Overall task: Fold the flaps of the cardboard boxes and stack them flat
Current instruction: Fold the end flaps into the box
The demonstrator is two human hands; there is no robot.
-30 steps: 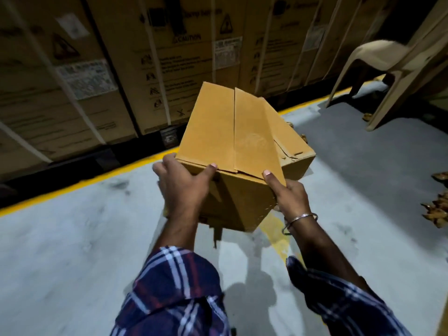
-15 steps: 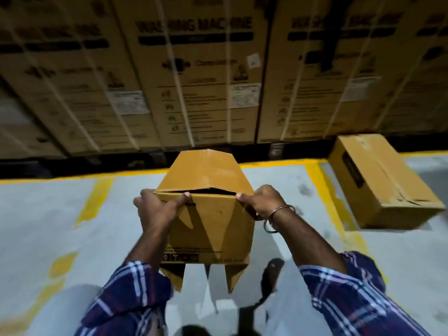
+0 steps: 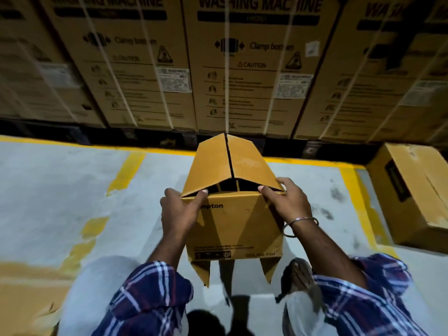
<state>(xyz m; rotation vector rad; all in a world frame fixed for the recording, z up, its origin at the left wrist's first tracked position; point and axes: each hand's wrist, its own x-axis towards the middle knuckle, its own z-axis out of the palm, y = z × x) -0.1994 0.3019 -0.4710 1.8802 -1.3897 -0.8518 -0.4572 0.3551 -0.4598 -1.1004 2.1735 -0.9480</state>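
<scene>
A person is holding a cardboard box (image 3: 234, 223) up in front of the body, above the grey floor (image 3: 60, 190), with both hands at its upper corners. The left hand (image 3: 180, 210) is gripping the box's upper left corner, fingers wrapped round the side and the thumb pressing on the front edge just under the left top flap (image 3: 208, 168). The right hand (image 3: 287, 202) is gripping the upper right corner in the same way, its thumb lying along the front edge under the right top flap (image 3: 252, 166), and a metal bangle (image 3: 300, 225) is hanging on that wrist. The two top flaps are meeting in a peak along the middle, with a thin dark slit between them, and are standing a little clear of the box's front edge, so a dark gap is showing beneath them. At the bottom of the box, loose flaps (image 3: 202, 270) are hanging down open. Both forearms are wearing checked sleeves (image 3: 148, 299).

A second cardboard box (image 3: 412, 195) is lying on the floor at the right edge of the view, beside a yellow painted line (image 3: 349, 175). Along the far edge of the floor, tall strapped cartons (image 3: 254, 69) printed "WASHING MACHINE" are standing in a row behind another yellow line.
</scene>
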